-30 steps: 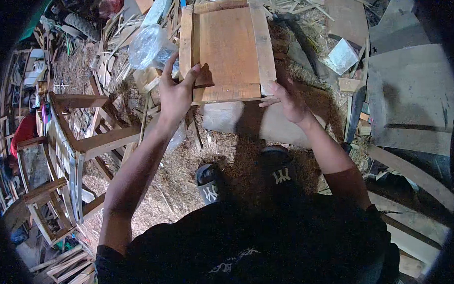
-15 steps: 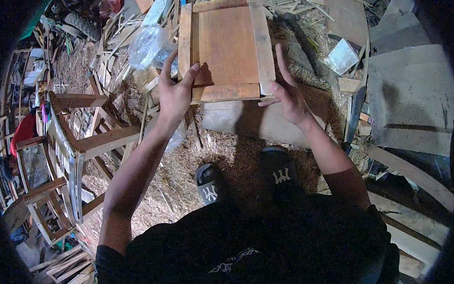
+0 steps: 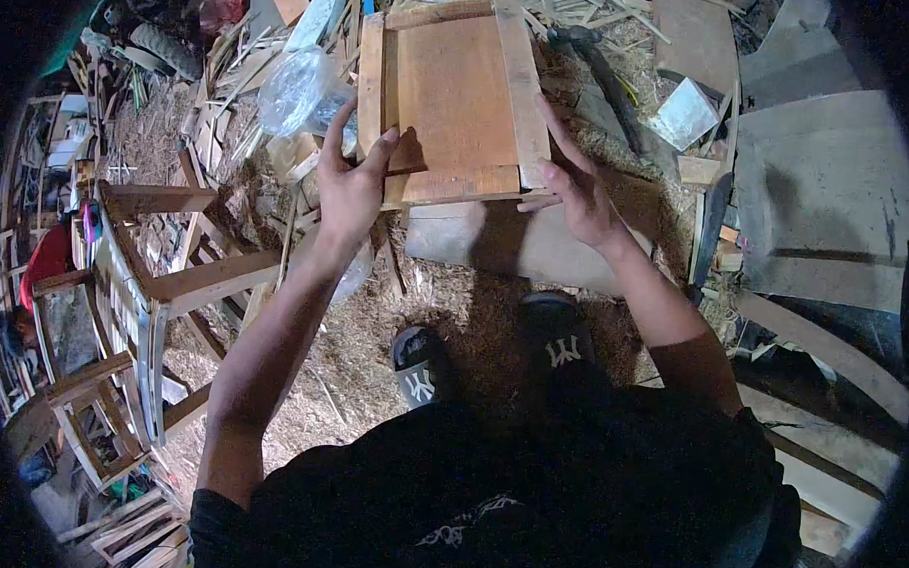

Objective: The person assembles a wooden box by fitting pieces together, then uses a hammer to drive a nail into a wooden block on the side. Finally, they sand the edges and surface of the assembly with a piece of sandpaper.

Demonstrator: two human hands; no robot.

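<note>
A framed wooden panel (image 3: 451, 99), brown board with paler strips along its edges, is held up in front of me and tilted. My left hand (image 3: 353, 185) grips its lower left side, the thumb on the front of the frame. My right hand (image 3: 583, 198) is closed against the lower right corner, with the thumb near the front edge and the index finger along the right side. Some fingers of both hands are hidden behind the panel.
A wooden frame structure (image 3: 214, 281) stands at my left. Sawdust (image 3: 301, 369) covers the floor around my sandals. A flat board (image 3: 576, 248) lies below the panel, a clear plastic bag (image 3: 301, 93) beyond my left hand. Large grey sheets (image 3: 828, 187) lie at the right.
My right index finger, previously raised away from the panel, has come in against its right edge. The panel and my left hand have hardly moved.
</note>
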